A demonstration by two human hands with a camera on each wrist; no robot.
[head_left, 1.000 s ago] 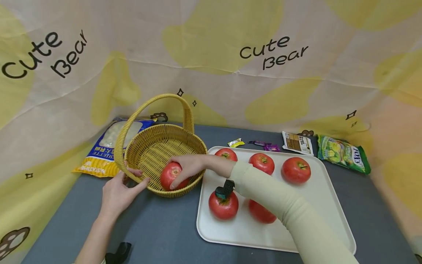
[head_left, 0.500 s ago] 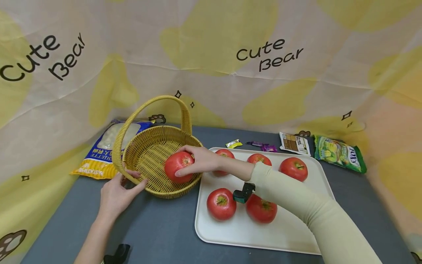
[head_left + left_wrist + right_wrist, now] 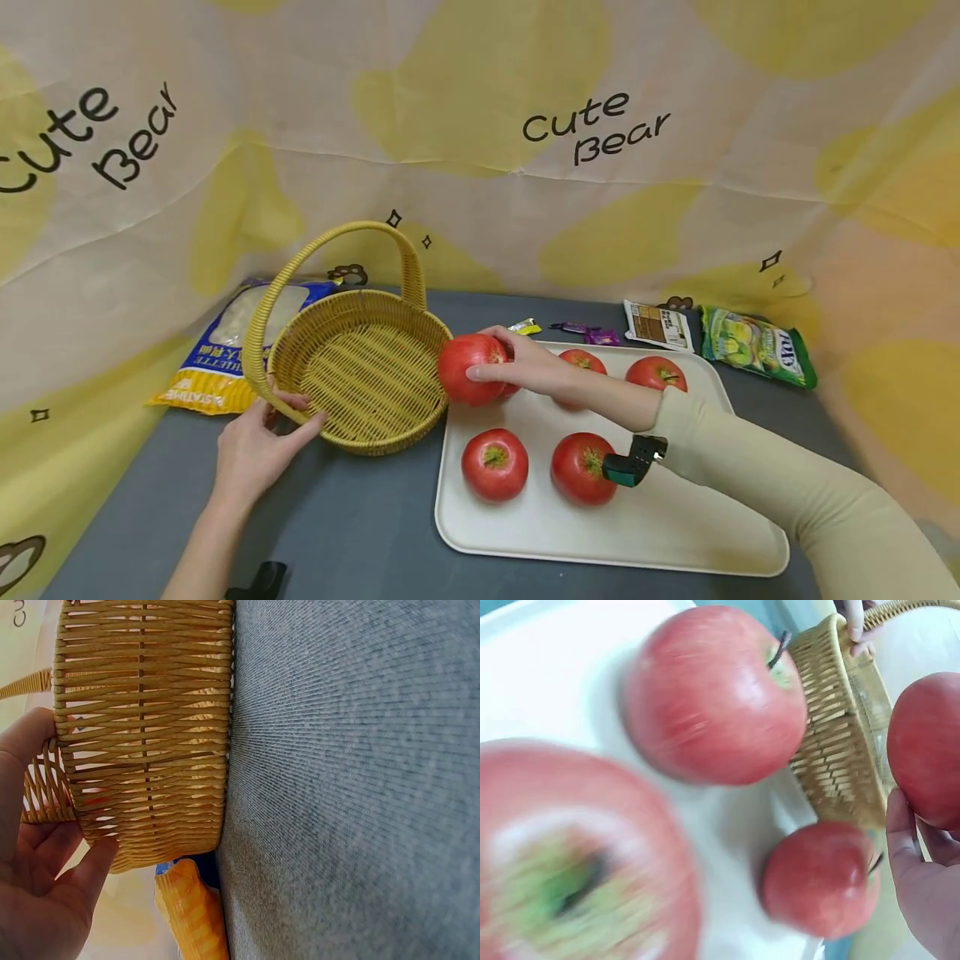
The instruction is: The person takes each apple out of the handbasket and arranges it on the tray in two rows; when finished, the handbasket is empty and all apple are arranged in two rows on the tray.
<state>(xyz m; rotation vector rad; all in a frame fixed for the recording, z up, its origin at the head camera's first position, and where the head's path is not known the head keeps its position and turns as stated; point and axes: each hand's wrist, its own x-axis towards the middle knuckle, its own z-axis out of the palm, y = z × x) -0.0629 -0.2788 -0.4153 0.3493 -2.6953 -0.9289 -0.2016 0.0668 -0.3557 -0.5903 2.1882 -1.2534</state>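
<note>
My right hand (image 3: 525, 367) grips a red apple (image 3: 467, 368) in the air, between the basket's right rim and the tray's back left corner. The right wrist view shows that held apple (image 3: 926, 761) above my fingers (image 3: 919, 889). The woven yellow basket (image 3: 360, 367) with a tall handle holds nothing. My left hand (image 3: 255, 442) holds its near left rim by the handle's foot; in the left wrist view the thumb (image 3: 94, 862) presses the basket wall (image 3: 142, 727). On the white tray (image 3: 600, 533) lie several more red apples, two in front (image 3: 495, 463) (image 3: 581, 467).
A blue and yellow bag (image 3: 217, 358) lies behind the basket on the left. Small sweets (image 3: 592, 333), a brown packet (image 3: 658, 325) and a green snack bag (image 3: 757, 346) lie behind the tray. A printed cloth backdrop (image 3: 480, 167) closes off the grey table (image 3: 360, 525).
My right hand has lifted the apple out of the basket and carried it right, to the tray's edge. The left hand has stayed on the basket rim.
</note>
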